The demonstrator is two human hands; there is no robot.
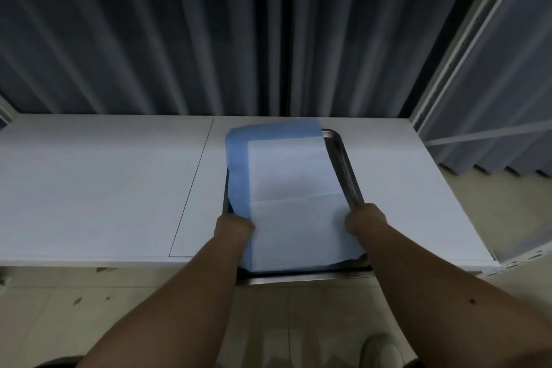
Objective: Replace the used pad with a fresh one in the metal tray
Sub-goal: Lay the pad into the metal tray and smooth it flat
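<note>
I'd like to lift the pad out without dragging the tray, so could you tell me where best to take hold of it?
Take the pad by its two near corners, coming from the table's front edge, where the left hand and right hand already are. It lies skewed, spilling over the metal tray rim at the far left, so those corners sit free. This is a judgement; each grip's fingers are hidden.
</note>
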